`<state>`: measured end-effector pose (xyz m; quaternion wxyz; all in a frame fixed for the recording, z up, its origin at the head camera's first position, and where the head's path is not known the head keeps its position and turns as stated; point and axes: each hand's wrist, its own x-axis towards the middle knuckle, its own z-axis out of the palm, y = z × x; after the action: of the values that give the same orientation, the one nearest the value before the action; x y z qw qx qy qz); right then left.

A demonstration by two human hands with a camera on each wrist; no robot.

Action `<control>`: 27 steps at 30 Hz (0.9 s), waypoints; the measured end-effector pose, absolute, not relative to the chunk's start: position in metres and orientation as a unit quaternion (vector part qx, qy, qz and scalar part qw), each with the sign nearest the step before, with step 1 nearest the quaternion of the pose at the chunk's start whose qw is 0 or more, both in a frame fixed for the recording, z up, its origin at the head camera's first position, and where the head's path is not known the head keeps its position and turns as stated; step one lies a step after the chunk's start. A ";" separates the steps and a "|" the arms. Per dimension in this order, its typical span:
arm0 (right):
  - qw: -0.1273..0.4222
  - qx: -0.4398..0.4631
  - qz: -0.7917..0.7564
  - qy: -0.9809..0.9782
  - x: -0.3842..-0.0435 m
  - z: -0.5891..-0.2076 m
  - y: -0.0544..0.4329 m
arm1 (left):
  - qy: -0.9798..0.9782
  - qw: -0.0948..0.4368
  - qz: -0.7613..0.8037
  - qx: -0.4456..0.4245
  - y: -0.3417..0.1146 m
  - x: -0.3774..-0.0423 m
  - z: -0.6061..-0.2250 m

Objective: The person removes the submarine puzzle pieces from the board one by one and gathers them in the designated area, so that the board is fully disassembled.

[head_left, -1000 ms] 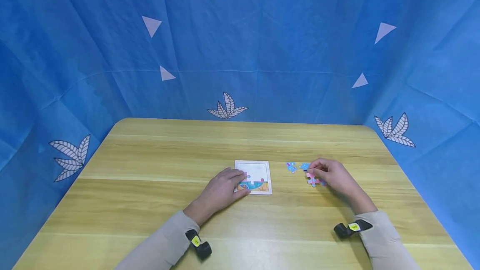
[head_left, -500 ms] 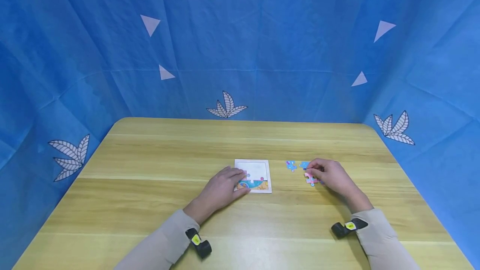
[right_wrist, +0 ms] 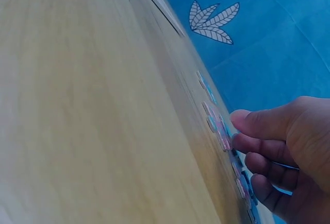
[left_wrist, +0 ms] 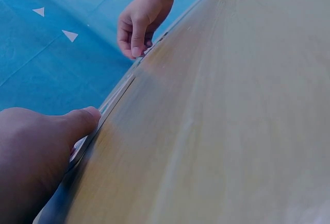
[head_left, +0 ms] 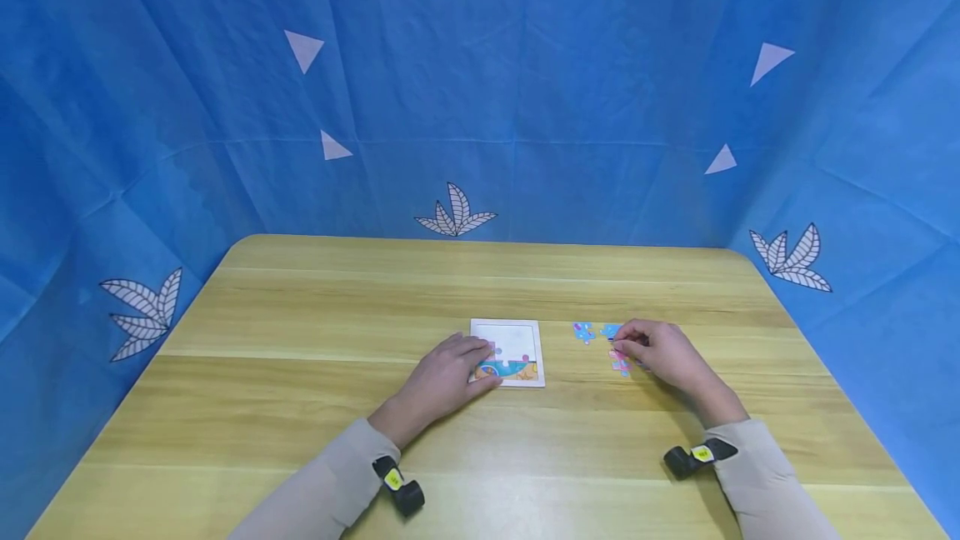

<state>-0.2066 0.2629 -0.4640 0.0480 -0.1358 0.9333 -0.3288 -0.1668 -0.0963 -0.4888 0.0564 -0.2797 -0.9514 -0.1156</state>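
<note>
A square white puzzle tray [head_left: 528,325] lies flat mid-table, its lower part filled with joined pieces in teal, blue and orange; its upper part shows plain white. My left hand [head_left: 442,377] holds the tray's left side, thumb along the near edge and index finger over the pieces. To the right, my right hand [head_left: 663,352] pinches a pink jigsaw piece [head_left: 619,363] by its edge between thumb and index finger. Close up in the right wrist view, this pink and blue jigsaw piece [right_wrist: 219,126] sits at the fingertips, low over the table.
Two blue jigsaw pieces lie just beyond the right hand: a left one [head_left: 583,332] and one at the fingertips [head_left: 609,330]. More pieces [right_wrist: 242,180] lie under the right fingers, partly hidden. A blue patterned cloth [head_left: 585,190] surrounds the wooden table [head_left: 375,298].
The pink piece has turned and shifted slightly left and down at the right fingertips. My right wrist has drifted a little left. The left hand and tray stay put.
</note>
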 end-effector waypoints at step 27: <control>0.012 -0.211 -0.314 0.926 -0.201 -0.454 0.217 | -0.949 0.084 -0.118 -0.280 -0.098 -0.169 -0.491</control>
<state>-0.2009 0.2174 -0.4536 0.0116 -0.2115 0.9256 -0.3137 -0.1685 -0.0980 -0.4912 0.0841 -0.2798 -0.9490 -0.1185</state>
